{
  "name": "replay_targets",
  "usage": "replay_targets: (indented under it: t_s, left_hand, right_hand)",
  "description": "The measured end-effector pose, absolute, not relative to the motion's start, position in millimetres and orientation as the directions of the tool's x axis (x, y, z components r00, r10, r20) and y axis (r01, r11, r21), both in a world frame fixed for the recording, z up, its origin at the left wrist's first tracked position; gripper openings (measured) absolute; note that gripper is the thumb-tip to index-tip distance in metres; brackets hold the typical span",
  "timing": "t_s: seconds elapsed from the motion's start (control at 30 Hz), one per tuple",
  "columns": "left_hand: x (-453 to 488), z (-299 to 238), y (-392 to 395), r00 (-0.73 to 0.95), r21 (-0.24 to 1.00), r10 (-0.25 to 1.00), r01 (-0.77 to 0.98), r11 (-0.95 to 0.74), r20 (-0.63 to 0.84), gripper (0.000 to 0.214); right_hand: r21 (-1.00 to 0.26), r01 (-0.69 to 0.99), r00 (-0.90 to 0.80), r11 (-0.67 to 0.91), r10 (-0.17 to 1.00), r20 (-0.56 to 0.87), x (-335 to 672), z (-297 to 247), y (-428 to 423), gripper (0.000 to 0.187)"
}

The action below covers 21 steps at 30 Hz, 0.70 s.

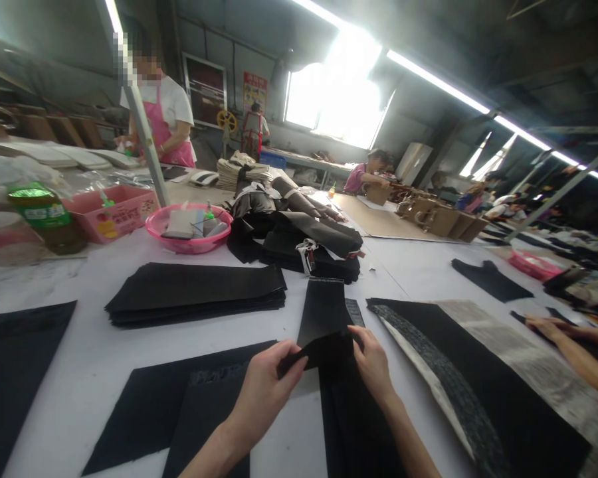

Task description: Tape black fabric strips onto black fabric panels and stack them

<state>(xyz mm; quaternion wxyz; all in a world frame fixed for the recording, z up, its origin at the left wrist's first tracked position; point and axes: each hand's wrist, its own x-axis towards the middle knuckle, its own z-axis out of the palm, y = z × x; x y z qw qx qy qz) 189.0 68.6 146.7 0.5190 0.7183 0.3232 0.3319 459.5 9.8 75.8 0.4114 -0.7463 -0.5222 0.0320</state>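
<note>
A black material piece is raised between my hands in the middle of the head view. My left hand pinches its left end between thumb and fingers. The right end is gripped by my right hand, with some fingertips hidden behind it. Just beyond lies a black strip on the white table. Below my right hand, more long black pieces run towards me. To the left are flat black pieces, one with a shiny band along its top edge.
A stack of black panels lies beyond my left hand. Behind it stand a pink basin, a pink box and a bundled black pile. Right are dark and grey panels and a co-worker's hands.
</note>
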Motion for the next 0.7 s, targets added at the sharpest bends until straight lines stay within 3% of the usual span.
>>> replay_targets:
  t_s: [0.17,0.3,0.53,0.7]
  left_hand:
    - [185,146,65,0.589,0.970,0.801,0.119,-0.214,0.105,0.028]
    - [183,148,62,0.564,0.976,0.819,0.099,-0.197,0.108,0.030]
    - [172,156,58,0.510,0.989,0.857,0.071,-0.128,0.074,0.031]
    - [145,166,54,0.521,0.993,0.847,-0.014,-0.113,0.104,0.024]
  right_hand:
    - [-0.697,0.696,0.583,-0.173,0.702,0.408,507,54,79,0.039]
    - [-0.716,0.674,0.599,-0.180,0.701,0.387,533,52,126,0.042]
    - [-0.755,0.615,0.607,-0.226,0.748,0.270,539,45,170,0.022]
    - [-0.750,0.569,0.690,-0.337,0.693,0.212,540,40,170,0.025]
